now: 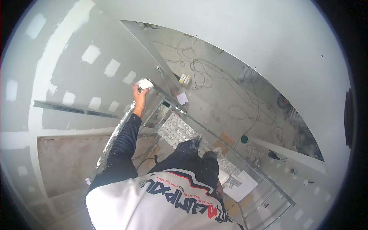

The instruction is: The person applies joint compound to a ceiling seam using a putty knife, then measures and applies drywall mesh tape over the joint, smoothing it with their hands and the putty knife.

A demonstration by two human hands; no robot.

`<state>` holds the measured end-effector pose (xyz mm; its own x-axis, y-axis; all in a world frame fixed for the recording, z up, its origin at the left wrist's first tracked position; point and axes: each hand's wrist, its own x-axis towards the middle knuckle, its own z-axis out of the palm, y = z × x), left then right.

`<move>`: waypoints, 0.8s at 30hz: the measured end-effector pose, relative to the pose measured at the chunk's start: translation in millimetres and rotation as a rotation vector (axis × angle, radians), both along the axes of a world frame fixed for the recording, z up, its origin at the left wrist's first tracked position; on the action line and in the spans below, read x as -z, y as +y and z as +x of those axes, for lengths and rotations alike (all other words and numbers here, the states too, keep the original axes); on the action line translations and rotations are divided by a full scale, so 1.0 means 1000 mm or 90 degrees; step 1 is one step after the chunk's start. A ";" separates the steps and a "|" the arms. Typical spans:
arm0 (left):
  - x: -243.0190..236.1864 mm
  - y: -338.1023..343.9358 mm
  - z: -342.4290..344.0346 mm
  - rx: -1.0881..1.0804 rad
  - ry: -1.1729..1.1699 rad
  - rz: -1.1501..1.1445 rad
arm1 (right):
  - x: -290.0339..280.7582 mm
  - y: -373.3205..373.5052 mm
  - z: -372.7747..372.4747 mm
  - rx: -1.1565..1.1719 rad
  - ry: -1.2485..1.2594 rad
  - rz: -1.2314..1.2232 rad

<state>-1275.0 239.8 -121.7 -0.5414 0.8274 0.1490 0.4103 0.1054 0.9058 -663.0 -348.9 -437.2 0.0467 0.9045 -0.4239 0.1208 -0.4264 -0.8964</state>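
Observation:
My left arm reaches forward to the corner of the scaffold rail. There my left hand (140,101) is closed, thumb and fingers round a small white round thing (145,84) whose kind I cannot make out. The plaster-spattered side rail (117,134) runs beside my forearm. A little of my right hand (219,189) shows low beside my body, mostly hidden by my shirt, so its fingers cannot be seen. Close to it, a white sheet (247,186) lies on the scaffold platform.
I stand on a spattered, perforated platform (174,128), with a metal rail (218,138) along its far side. Grey boards with white filler patches (91,54) rise on the left. Cables (195,61), small yellow-and-white boxes (184,80) and a green-rimmed bucket (245,139) lie on the floor below.

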 end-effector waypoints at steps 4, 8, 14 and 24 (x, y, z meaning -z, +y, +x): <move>-0.080 -0.043 0.054 0.096 -0.485 0.110 | -0.098 0.077 0.002 0.267 0.426 -0.295; -0.105 -0.058 0.109 0.190 -0.619 0.134 | -0.135 0.101 0.030 0.442 0.204 -0.284; -0.139 -0.085 0.177 0.261 -0.630 0.116 | -0.169 0.141 0.123 0.359 0.031 -0.148; -0.179 -0.131 0.275 0.418 -0.729 0.018 | -0.271 0.326 0.093 0.327 0.520 -0.088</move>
